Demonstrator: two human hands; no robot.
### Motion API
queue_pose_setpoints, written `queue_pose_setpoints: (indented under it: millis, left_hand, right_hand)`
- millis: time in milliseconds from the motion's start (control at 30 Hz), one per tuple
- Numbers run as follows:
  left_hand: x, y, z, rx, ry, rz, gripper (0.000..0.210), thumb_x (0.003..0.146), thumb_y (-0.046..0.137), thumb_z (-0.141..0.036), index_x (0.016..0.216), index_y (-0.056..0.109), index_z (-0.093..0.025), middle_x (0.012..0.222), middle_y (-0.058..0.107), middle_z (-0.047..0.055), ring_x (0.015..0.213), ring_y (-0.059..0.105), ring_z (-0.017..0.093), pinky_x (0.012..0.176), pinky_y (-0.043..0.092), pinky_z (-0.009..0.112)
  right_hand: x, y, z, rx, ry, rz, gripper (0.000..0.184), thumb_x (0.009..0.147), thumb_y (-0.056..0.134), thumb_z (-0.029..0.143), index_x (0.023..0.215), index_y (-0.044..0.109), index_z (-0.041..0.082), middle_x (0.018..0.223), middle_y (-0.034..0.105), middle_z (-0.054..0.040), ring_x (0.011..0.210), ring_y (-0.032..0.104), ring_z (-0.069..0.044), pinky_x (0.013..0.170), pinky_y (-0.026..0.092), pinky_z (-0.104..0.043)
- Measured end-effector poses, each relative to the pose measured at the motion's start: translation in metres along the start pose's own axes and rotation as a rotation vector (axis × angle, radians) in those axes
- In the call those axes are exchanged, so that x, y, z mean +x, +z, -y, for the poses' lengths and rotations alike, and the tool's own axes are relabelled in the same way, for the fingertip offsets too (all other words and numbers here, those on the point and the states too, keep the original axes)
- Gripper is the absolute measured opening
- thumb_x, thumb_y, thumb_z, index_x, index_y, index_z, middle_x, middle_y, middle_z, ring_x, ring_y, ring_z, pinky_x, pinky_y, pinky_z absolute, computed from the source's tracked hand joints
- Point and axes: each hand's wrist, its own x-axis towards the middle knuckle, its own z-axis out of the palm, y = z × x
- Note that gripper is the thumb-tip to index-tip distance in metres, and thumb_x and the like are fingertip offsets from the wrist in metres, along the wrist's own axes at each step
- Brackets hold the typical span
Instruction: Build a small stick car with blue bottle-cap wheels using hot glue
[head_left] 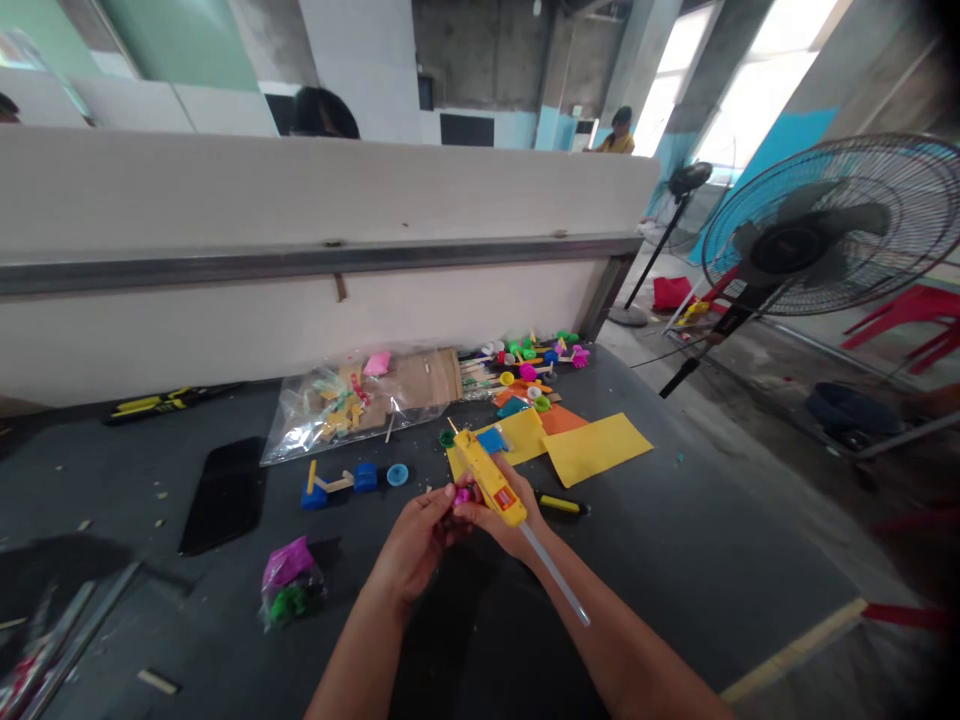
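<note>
A yellow hot glue gun [487, 478] is in my right hand [517, 520], its nozzle pointing away from me and a clear glue stick [555, 572] jutting from its back end. My left hand [417, 535] is closed, fingertips pinching a small magenta piece [462, 495] right beside the gun. The right fingertips come up to that piece too; its shape is mostly hidden. Just beyond the hands lie a dark green cap [447, 439] and yellow foam sheets [600, 447]. To the left are a blue cap [397, 475] and a blue piece with wooden sticks [315, 492].
A clear bag of small parts [337, 410] lies by the white partition [300, 200], near colourful caps and sticks [525, 370]. A phone [223, 495], a bagged magenta and green item [289, 580] and a yellow-black cutter [562, 504] rest on the dark table. A fan [802, 240] stands right.
</note>
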Motion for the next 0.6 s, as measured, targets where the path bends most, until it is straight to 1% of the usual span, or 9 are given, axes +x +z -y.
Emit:
queue_pose_setpoints:
  millis: [100, 167, 267, 400, 500, 600]
  left_hand:
    - [-0.0001, 0.0007, 0.0006, -0.009, 0.005, 0.003, 0.023, 0.073, 0.072, -0.035, 0.078, 0.069, -0.013, 0.073, 0.07, 0.004, 0.064, 0.063, 0.012, 0.067, 0.051, 0.024]
    - [0.0, 0.0015, -0.0001, -0.007, 0.013, 0.002, 0.023, 0.071, 0.073, -0.034, 0.076, 0.069, -0.013, 0.068, 0.068, 0.003, 0.061, 0.062, 0.011, 0.064, 0.05, 0.022]
    - [0.0001, 0.0019, -0.0014, 0.01, 0.02, -0.011, 0.026, 0.07, 0.074, -0.036, 0.08, 0.069, -0.012, 0.066, 0.067, 0.002, 0.057, 0.06, 0.01, 0.059, 0.048, 0.021]
    - [-0.0009, 0.0031, -0.0007, 0.033, 0.041, -0.008, 0.03, 0.069, 0.074, -0.04, 0.076, 0.069, -0.012, 0.07, 0.07, 0.005, 0.062, 0.063, 0.013, 0.065, 0.05, 0.024]
    - [-0.002, 0.0043, -0.001, 0.062, 0.078, -0.018, 0.03, 0.066, 0.076, -0.039, 0.077, 0.07, -0.011, 0.073, 0.071, 0.006, 0.066, 0.064, 0.014, 0.068, 0.051, 0.025]
    - [-0.0023, 0.0029, -0.003, 0.107, 0.11, -0.035, 0.03, 0.065, 0.077, -0.036, 0.079, 0.071, -0.011, 0.075, 0.071, 0.007, 0.069, 0.064, 0.014, 0.071, 0.051, 0.025]
  right_hand:
    - [0.0005, 0.0002, -0.0002, -0.009, -0.012, -0.031, 0.035, 0.061, 0.079, 0.034, 0.086, 0.058, 0.022, 0.072, 0.062, 0.0022, 0.058, 0.056, -0.012, 0.062, 0.05, -0.025]
    - [0.0008, -0.0002, -0.0012, -0.029, -0.006, -0.029, 0.038, 0.06, 0.08, 0.034, 0.088, 0.059, 0.023, 0.071, 0.062, 0.0025, 0.059, 0.057, -0.013, 0.061, 0.05, -0.026]
    - [0.0008, -0.0008, -0.0033, -0.043, 0.003, 0.005, 0.038, 0.061, 0.08, 0.035, 0.091, 0.06, 0.022, 0.07, 0.062, 0.0022, 0.061, 0.058, -0.014, 0.061, 0.05, -0.026]
    - [0.0007, 0.0001, -0.0046, -0.048, 0.001, -0.017, 0.033, 0.063, 0.078, 0.032, 0.088, 0.058, 0.022, 0.074, 0.064, 0.0008, 0.064, 0.061, -0.015, 0.063, 0.051, -0.027]
    - [0.0008, 0.0012, -0.0038, -0.024, -0.001, -0.033, 0.035, 0.062, 0.079, 0.031, 0.088, 0.058, 0.022, 0.079, 0.066, -0.001, 0.068, 0.063, -0.016, 0.065, 0.052, -0.027]
    - [0.0007, 0.0014, -0.0016, -0.015, 0.006, 0.002, 0.038, 0.061, 0.079, 0.032, 0.092, 0.058, 0.022, 0.085, 0.068, -0.0025, 0.071, 0.065, -0.017, 0.066, 0.052, -0.028]
